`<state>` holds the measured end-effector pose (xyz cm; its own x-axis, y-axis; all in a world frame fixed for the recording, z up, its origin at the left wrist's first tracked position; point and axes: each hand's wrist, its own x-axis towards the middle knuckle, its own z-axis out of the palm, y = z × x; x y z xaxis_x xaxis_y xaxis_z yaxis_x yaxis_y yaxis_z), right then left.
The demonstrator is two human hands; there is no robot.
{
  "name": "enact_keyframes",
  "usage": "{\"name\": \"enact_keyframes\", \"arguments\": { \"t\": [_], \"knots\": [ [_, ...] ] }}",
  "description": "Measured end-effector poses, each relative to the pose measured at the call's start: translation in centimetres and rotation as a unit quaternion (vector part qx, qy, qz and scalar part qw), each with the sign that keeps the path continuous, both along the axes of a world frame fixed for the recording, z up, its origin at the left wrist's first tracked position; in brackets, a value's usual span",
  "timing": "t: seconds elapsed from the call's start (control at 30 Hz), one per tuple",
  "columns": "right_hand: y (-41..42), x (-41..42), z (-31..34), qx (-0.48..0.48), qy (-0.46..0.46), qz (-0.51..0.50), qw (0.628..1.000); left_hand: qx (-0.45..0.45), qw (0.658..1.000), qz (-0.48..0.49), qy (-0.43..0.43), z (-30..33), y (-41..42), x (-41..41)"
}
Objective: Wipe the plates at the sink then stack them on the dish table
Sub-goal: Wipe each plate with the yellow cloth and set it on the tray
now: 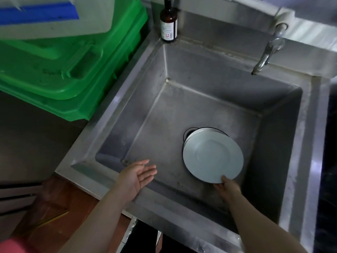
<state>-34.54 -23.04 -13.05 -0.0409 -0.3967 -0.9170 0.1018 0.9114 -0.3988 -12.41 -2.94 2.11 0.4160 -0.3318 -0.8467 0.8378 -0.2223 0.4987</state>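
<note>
One plate (pixel 212 157) lifted by its rim over the sink (pixel 200 110).
Our right hand (pixel 227 189) pinches only its near edge; our left hand (pixel 138 175) hangs open, so we risk it slipping onto the plates below.

The plate (pixel 213 157) was plain white, the sink (pixel 191 110) dull grey steel. At ten o'clock sat green bins (pixel 69 73); at twelve, a brown bottle (pixel 168 22) with a white label.

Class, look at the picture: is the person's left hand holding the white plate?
No, the left hand hovers open and empty over the sink, while the right hand grips the plate.
</note>
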Motion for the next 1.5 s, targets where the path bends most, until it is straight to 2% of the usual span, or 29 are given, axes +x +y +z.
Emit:
{"name": "enact_keyframes", "arguments": {
  "t": [0.3,0.53,0.63,0.77,0.9,1.07,1.23,1.4,1.5],
  "knots": [
    [1.0,-0.9,5.8,-0.087,0.021,0.041,0.995,-0.038,0.999,-0.037,0.01,-0.1,-0.6,3.4],
    [2.6,1.8,14.4,-0.223,-0.022,0.048,0.973,-0.058,0.979,-0.183,-0.072,0.6,-3.3,7.8],
    [2.7,2.8,18.7,-0.32,-0.029,0.079,0.944,-0.065,0.957,-0.242,-0.145,1.7,-5.1,9.4],
    [2.7,4.1,24.6,-0.442,-0.005,0.125,0.888,-0.072,0.911,-0.31,-0.263,4.0,-8.1,11.2],
    [3.2,4.9,30.0,-0.536,0.027,0.156,0.829,-0.117,0.865,-0.362,-0.326,7.8,-10.9,12.4],
    [3.7,4.8,33.9,-0.613,0.077,0.18,0.765,-0.19,0.843,-0.332,-0.378,12.3,-13.1,12.1],
    [4.7,4.3,35.6,-0.671,0.151,0.2,0.698,-0.205,0.823,-0.283,-0.447,14.0,-12.3,11.9],
    [5.0,3.9,34.8,-0.688,0.203,0.196,0.669,-0.226,0.791,-0.242,-0.515,15.5,-10.7,11.6],
    [5.1,3.8,34.3,-0.682,0.217,0.186,0.673,-0.251,0.754,-0.235,-0.56,15.9,-9.8,11.5]
  ]
}}
